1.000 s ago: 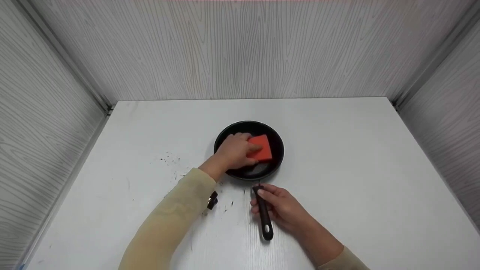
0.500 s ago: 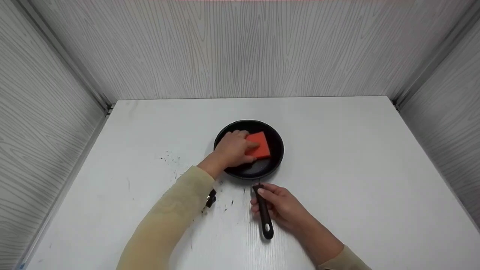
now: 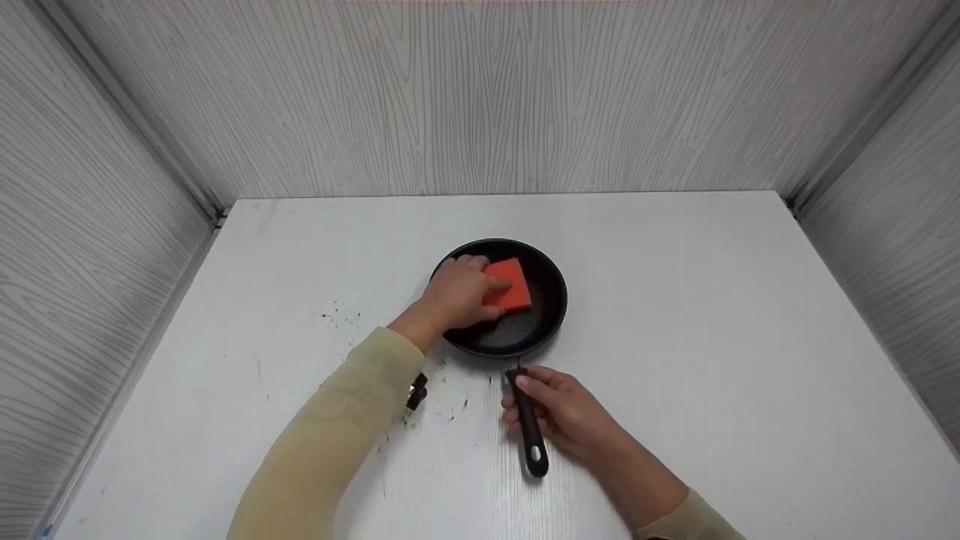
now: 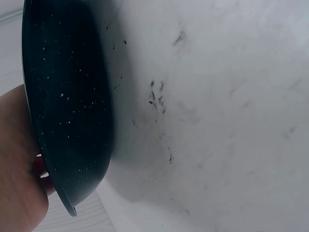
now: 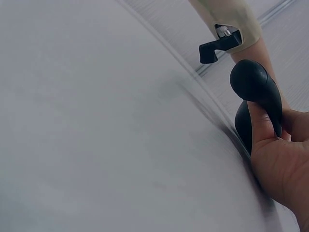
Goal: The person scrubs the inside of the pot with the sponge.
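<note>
A black frying pan (image 3: 551, 307) lies on the white table, its dark handle (image 3: 532, 435) pointing toward me in the head view. My left hand (image 3: 456, 294) reaches over the pan's left rim and grips a square red-orange sponge (image 3: 517, 289) against the inside. Thumb and index finger show on the sponge; the other fingers are partly hidden. With my right hand (image 3: 570, 409) I hold the handle near the pan, thumb on top. In the left wrist view, the pan's speckled outer wall (image 4: 72, 106) covers most of the left fingers. The handle's rounded end (image 5: 251, 79) shows in the right wrist view.
Dark specks and smudges (image 3: 341, 315) mark the white table (image 3: 675, 315) left of the pan and in front of it. Pale wood-grain panels (image 3: 480, 97) enclose the table at the back and both sides. A small black mount (image 3: 417, 391) sits under the left sleeve.
My left hand has slid the sponge left and slightly away from me across the inside of the pan. The right hand keeps its hold on the handle, and the pan has barely moved.
</note>
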`<state>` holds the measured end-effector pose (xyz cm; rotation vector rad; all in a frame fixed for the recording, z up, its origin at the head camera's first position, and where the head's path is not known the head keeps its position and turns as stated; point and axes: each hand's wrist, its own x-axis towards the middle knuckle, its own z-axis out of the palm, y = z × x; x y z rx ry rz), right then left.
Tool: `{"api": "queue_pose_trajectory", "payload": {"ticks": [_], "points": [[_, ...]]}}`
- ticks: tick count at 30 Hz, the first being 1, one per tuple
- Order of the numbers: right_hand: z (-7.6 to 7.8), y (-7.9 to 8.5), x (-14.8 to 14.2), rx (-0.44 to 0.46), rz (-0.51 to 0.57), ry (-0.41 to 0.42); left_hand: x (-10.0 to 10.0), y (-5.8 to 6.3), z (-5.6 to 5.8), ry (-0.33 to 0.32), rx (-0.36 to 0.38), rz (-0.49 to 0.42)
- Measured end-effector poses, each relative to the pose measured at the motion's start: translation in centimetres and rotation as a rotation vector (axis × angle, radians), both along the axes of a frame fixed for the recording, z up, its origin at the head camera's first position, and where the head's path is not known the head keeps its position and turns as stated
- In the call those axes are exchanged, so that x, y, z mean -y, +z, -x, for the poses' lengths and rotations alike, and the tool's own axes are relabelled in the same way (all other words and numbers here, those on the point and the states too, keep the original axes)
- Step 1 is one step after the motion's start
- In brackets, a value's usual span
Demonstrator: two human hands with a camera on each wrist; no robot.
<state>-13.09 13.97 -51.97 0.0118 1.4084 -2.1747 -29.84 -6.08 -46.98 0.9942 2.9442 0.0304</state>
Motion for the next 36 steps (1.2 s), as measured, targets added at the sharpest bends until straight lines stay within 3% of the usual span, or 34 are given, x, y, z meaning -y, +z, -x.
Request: {"api": "queue_pose_trajectory", "payload": {"ticks": [13, 36], "points": [[0.1, -0.2, 0.1, 0.005, 0.007, -0.013, 0.2, 1.0, -0.1, -0.007, -0.047, 0.055], [0.4, -0.5, 0.0, -0.006, 0.003, -0.019, 1.4, 1.0, -0.3, 0.011, -0.047, 0.097]]}}
